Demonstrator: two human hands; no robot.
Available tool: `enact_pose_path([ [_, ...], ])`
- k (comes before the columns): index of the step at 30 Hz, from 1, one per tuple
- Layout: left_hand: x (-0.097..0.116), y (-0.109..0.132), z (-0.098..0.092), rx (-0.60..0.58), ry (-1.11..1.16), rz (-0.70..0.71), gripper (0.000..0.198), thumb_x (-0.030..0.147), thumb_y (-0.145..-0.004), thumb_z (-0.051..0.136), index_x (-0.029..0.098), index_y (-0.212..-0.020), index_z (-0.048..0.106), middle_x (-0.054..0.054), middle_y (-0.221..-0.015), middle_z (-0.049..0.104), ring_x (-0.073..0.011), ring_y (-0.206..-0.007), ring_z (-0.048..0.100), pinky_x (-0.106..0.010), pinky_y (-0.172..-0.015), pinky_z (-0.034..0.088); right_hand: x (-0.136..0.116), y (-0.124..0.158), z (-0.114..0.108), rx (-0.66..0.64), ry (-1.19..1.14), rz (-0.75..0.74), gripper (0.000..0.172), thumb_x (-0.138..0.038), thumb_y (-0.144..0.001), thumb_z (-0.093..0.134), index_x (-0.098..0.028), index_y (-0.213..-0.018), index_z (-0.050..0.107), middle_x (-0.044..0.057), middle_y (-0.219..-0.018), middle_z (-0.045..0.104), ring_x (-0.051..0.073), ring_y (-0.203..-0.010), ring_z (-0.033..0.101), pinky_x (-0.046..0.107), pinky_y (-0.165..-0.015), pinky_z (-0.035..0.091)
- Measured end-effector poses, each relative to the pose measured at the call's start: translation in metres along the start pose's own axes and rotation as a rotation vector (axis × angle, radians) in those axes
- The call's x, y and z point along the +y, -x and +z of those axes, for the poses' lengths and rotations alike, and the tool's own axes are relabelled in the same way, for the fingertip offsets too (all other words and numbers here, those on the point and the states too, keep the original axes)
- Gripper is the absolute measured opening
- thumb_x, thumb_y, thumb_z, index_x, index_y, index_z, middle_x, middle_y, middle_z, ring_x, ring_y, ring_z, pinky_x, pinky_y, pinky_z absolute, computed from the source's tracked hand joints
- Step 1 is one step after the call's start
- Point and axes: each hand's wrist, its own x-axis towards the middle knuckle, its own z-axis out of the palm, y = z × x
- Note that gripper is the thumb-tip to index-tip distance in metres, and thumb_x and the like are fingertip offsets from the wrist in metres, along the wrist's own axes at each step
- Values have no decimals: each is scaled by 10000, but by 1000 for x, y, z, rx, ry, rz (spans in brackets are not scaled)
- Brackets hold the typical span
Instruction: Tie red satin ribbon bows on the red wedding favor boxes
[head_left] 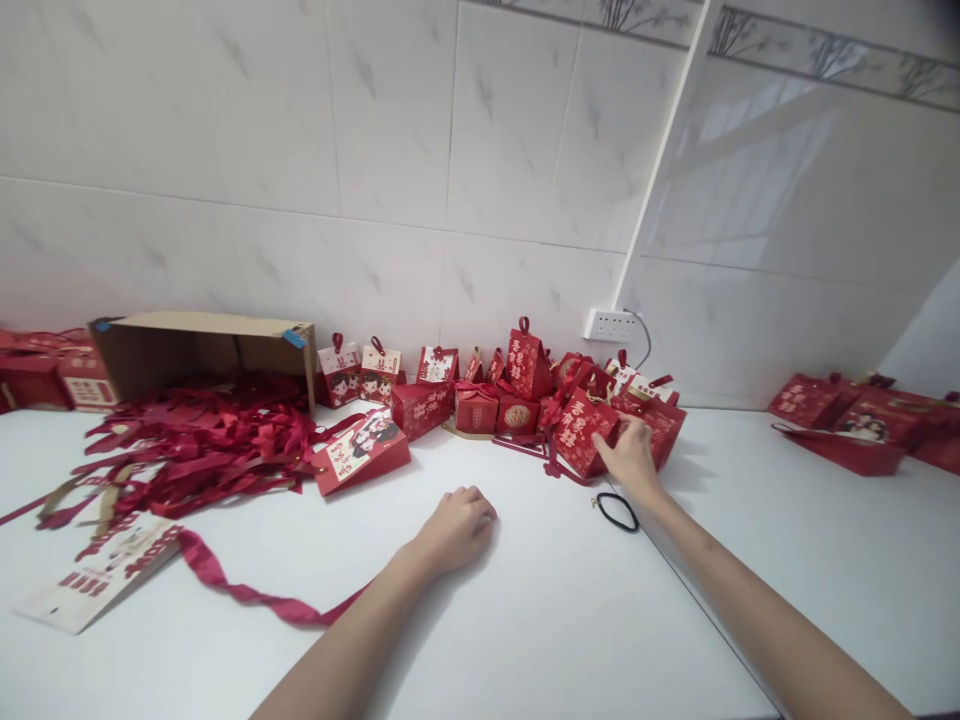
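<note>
My right hand point(630, 455) is at the cluster of boxes near the wall. Its thumb presses the right side of a red gift box point(581, 435) with gold characters, and the fingers go behind it, partly hidden. My left hand point(459, 525) rests on the white table point(540, 620) with its fingers curled in and nothing visible in them. A black loop band point(616, 512) lies just below my right hand. To the left of my left hand, a red and white box point(362, 452) with a printed couple lies on its side.
An open cardboard box point(202, 322) spills a heap of red ribbons point(202, 450) at left. A flat white printed card point(97, 575) lies in front, near a long ribbon point(247, 597). Small boxes point(529, 360) line the wall below a power strip point(616, 325). More red boxes point(874, 415) sit right.
</note>
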Motion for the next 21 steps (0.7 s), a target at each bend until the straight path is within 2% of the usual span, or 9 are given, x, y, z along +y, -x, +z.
enact_pose_path([
  [3, 0, 0, 0, -2, -9, -1, 291, 169, -773, 437, 183, -987, 634, -92, -1017, 600, -226, -949, 540, -371, -848, 416, 4, -9, 5, 14, 4, 28, 443, -359, -662, 547, -145, -1012, 381, 158, -999, 476, 328, -1006, 450, 482, -876, 406],
  [8, 3, 3, 0, -21, -1, -10, 282, 166, -774, 436, 184, -983, 625, -94, -1024, 595, -232, -968, 533, -386, -866, 408, 13, -9, 8, -13, -10, 89, 414, -307, -653, 519, -152, -1007, 371, 149, -1009, 475, 303, -959, 486, 454, -884, 406],
  [11, 2, 2, 2, 60, 307, -106, 204, 155, -712, 516, 181, -872, 640, -82, -964, 608, -242, -968, 538, -408, -919, 377, 14, -2, 6, -6, 5, 100, 460, -292, -640, 525, -136, -1042, 365, 170, -1043, 469, 332, -1029, 449, 490, -907, 382],
  [14, -4, -5, 3, 281, 694, -289, 122, 178, -673, 577, 178, -785, 626, -65, -893, 617, -215, -885, 572, -379, -906, 403, 3, 9, 0, 107, 19, -4, 499, -285, -667, 529, -115, -1100, 348, 209, -1141, 423, 359, -1143, 362, 542, -942, 340],
  [16, -13, -12, 2, 446, 834, -412, 122, 257, -733, 539, 162, -786, 595, -77, -863, 612, -184, -757, 588, -356, -788, 471, -13, 18, -3, 149, -30, -140, 445, -270, -713, 507, -130, -1108, 356, 202, -1170, 406, 340, -1172, 352, 542, -957, 336],
  [19, -32, -17, -8, 778, 1062, -624, 250, 379, -829, 404, 153, -796, 504, -72, -815, 573, -124, -589, 557, -287, -587, 494, -41, 36, -2, 89, -168, -325, 328, -247, -769, 485, -166, -1076, 400, 162, -1150, 423, 295, -1143, 411, 508, -954, 374],
  [21, -47, -15, -17, 1024, 1180, -751, 272, 413, -859, 329, 170, -807, 439, -40, -787, 534, -87, -540, 522, -235, -526, 474, -58, 50, 1, 23, -252, -391, 269, -226, -791, 478, -187, -1052, 428, 141, -1147, 432, 276, -1118, 447, 478, -913, 426],
])
